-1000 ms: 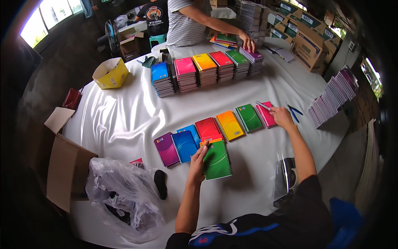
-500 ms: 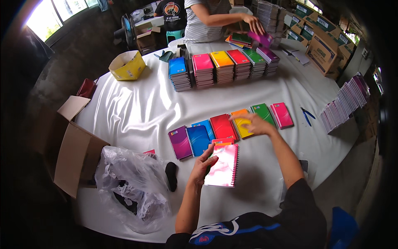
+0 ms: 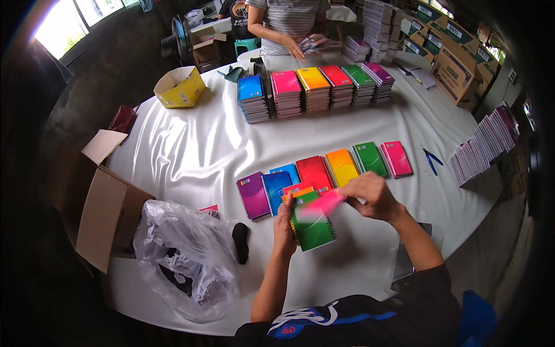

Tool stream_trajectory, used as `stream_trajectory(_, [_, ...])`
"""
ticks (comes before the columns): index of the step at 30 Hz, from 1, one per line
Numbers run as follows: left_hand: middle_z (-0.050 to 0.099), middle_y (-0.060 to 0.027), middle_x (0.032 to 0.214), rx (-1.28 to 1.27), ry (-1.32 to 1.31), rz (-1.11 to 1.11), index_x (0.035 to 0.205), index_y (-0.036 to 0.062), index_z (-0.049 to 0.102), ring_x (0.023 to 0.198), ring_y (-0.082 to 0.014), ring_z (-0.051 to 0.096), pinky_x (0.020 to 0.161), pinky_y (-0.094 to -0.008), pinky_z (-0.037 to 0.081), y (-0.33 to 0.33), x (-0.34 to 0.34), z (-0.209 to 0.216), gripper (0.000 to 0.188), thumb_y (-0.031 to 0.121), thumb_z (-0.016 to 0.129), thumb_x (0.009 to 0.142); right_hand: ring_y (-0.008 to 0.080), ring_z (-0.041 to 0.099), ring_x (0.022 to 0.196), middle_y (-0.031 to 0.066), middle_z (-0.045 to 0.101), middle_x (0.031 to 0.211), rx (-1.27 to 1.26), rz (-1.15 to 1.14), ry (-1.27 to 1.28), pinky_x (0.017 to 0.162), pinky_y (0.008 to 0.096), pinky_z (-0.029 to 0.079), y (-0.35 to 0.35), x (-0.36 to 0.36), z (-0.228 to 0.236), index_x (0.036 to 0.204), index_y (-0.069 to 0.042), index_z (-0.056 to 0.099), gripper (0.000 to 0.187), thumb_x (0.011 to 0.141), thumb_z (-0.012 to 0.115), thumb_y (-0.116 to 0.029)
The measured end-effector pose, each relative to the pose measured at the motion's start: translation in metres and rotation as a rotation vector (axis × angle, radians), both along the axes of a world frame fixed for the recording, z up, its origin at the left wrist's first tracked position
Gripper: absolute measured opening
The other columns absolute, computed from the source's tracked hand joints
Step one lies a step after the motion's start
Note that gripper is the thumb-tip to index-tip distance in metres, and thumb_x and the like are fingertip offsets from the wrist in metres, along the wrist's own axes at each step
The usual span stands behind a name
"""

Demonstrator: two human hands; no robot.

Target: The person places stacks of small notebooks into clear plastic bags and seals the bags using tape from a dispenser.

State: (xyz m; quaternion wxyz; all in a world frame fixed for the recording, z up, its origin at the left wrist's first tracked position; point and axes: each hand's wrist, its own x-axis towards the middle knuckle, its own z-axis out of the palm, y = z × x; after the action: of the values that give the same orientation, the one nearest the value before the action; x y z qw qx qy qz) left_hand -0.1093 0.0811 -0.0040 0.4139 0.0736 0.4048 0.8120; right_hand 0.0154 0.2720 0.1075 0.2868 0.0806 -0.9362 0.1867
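My left hand [image 3: 284, 224] grips a small fanned stack of spiral notebooks. A green notebook [image 3: 315, 234] lies uppermost there, with orange and red covers showing behind its top edge. My right hand [image 3: 373, 196] pinches a pink notebook [image 3: 321, 205], blurred by motion, just above the green one. Beyond my hands runs a row of spiral notebooks: purple [image 3: 254, 195], blue [image 3: 276, 194], red [image 3: 314, 175], yellow [image 3: 341, 168], green [image 3: 369, 159] and pink [image 3: 397, 159]. Part of the blue and red ones is hidden by the held stack.
Stacks of coloured notebooks [image 3: 317, 95] stand across the far table. Behind them a person [image 3: 287, 34] handles several notebooks. Blue-handled pliers [image 3: 431, 161] and a leaning notebook pile [image 3: 484, 144] lie right. Left are a yellow container [image 3: 180, 89], a cardboard box [image 3: 104, 217] and a plastic bag [image 3: 185, 260].
My right hand has come down and left from above the yellow notebook and now grips the pink one. The green cover beneath is exposed. The person opposite has moved their hands left.
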Motion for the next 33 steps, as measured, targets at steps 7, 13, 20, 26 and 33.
stream_trajectory(7, [0.047,-0.0133,0.126,0.175,0.022,0.152,0.133,0.0009,0.038,0.115,-0.0225,0.048,0.099,-0.0353,0.038,0.021,0.018,-0.02,0.064,0.041,0.057,0.086,0.0286,0.063,0.077,0.0127,0.063,0.078,0.059,-0.37,-0.455,0.067,0.0389,0.05,-0.09,-0.024,-0.019,0.107,-0.003,0.063,0.034,0.076,0.068,-0.018])
stream_trajectory(13, [0.059,-0.0101,0.105,0.011,-0.157,0.097,0.121,0.0012,0.047,0.091,-0.0198,0.061,0.082,-0.0332,0.052,-0.01,0.01,-0.029,0.042,0.01,0.062,0.083,0.0284,0.057,0.107,0.0115,0.053,0.127,-0.502,-0.304,-0.547,0.092,0.0392,0.045,0.026,-0.031,-0.054,0.124,-0.012,0.053,0.053,0.076,0.069,-0.027])
stream_trajectory(20, [0.046,-0.0138,0.125,-0.015,0.146,0.096,0.146,0.0201,0.005,0.107,-0.0216,0.055,0.085,-0.0343,0.051,-0.017,-0.002,0.002,0.096,-0.003,0.066,0.076,0.0256,0.044,0.124,0.0118,0.047,0.134,-0.012,-0.458,-0.538,0.103,0.0496,0.032,0.059,-0.009,-0.153,0.129,-0.015,0.05,0.059,0.076,0.069,-0.032])
stream_trajectory(26, [0.051,-0.0077,0.12,-0.014,0.08,0.052,0.132,0.0122,0.046,0.099,-0.0149,0.056,0.081,-0.0271,0.05,-0.023,-0.012,-0.016,0.048,0.008,0.059,0.086,0.0272,0.033,0.132,0.0106,0.034,0.144,-0.292,-0.338,-0.635,0.105,0.0501,0.027,0.085,-0.003,-0.163,0.133,-0.017,0.046,0.072,0.07,0.073,-0.037])
stream_trajectory(33, [0.051,-0.0094,0.125,0.065,-0.071,-0.087,0.13,0.0058,0.048,0.104,-0.0149,0.055,0.085,-0.0279,0.049,-0.03,-0.015,-0.015,0.041,0.009,0.051,0.089,0.0231,0.021,0.138,0.0057,0.019,0.151,-0.099,-0.751,-0.701,0.109,0.0511,0.02,0.12,0.025,-0.128,0.142,-0.019,0.029,0.096,0.063,0.079,-0.037])
